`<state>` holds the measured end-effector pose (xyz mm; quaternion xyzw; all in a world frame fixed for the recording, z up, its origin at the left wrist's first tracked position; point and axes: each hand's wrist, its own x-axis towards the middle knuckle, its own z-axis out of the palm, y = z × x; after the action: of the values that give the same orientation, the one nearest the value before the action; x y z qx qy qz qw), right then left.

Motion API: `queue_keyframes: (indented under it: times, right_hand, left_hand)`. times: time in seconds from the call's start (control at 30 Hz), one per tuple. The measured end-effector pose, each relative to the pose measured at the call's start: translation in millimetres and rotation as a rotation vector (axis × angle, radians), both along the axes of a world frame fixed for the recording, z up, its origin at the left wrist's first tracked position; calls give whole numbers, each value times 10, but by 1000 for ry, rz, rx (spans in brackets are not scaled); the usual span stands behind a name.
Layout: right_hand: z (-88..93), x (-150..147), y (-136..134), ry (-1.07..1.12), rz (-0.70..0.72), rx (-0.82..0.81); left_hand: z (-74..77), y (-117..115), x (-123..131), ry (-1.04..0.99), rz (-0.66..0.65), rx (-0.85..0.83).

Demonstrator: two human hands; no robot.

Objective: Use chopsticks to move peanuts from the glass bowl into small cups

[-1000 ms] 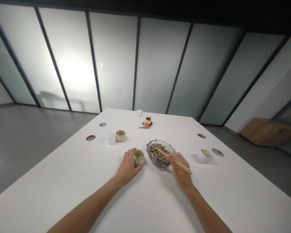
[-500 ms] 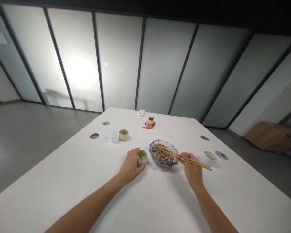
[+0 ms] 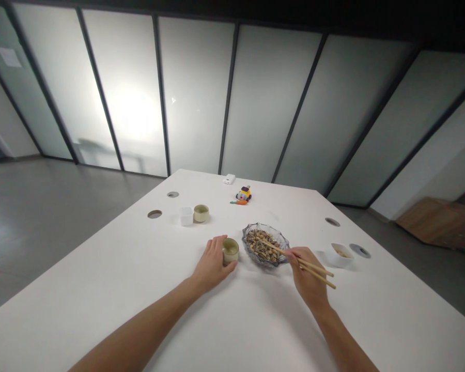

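Observation:
My left hand (image 3: 214, 262) is wrapped round the left side of a small green-beige cup (image 3: 231, 251) standing upright on the white table. Inside the cup no contents can be made out. A pair of wooden chopsticks (image 3: 313, 269) is gripped in my right hand (image 3: 309, 281). Their tips are down among the sunflower seeds (image 3: 262, 246) and paler nut-like pieces heaped in a scalloped clear glass bowl (image 3: 282, 242). This bowl stands just right of the cup, between my two hands. Whether the tips pinch a piece is too small to tell.
A white dish (image 3: 339, 257) with pale pieces stands right of my right hand. Farther left are a clear square container (image 3: 186, 216) and a second cup (image 3: 201, 214). At the back lie a toy vehicle (image 3: 244, 194), a toy carrot (image 3: 240, 203) and a white case (image 3: 229, 179). Round holes pierce the tabletop (image 3: 112, 279).
The rear ends of the chopsticks have swung down and spread apart, while their tips stay in the bowl. My left hand keeps its hold on the cup. The whole view has shifted slightly.

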<state>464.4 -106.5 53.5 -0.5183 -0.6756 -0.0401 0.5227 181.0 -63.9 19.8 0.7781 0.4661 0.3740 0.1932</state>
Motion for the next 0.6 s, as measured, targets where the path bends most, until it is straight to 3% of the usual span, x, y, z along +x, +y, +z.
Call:
queue_keyframes:
  times: [0.37,0.6]
  right_hand:
    - [-51,-24,27,-12,146,-26]
    - [-33,6,20,-34,77,20]
  left_hand:
    - [8,-3,-1,15,-3,3]
    - [6,-7,-4,20,-1,9]
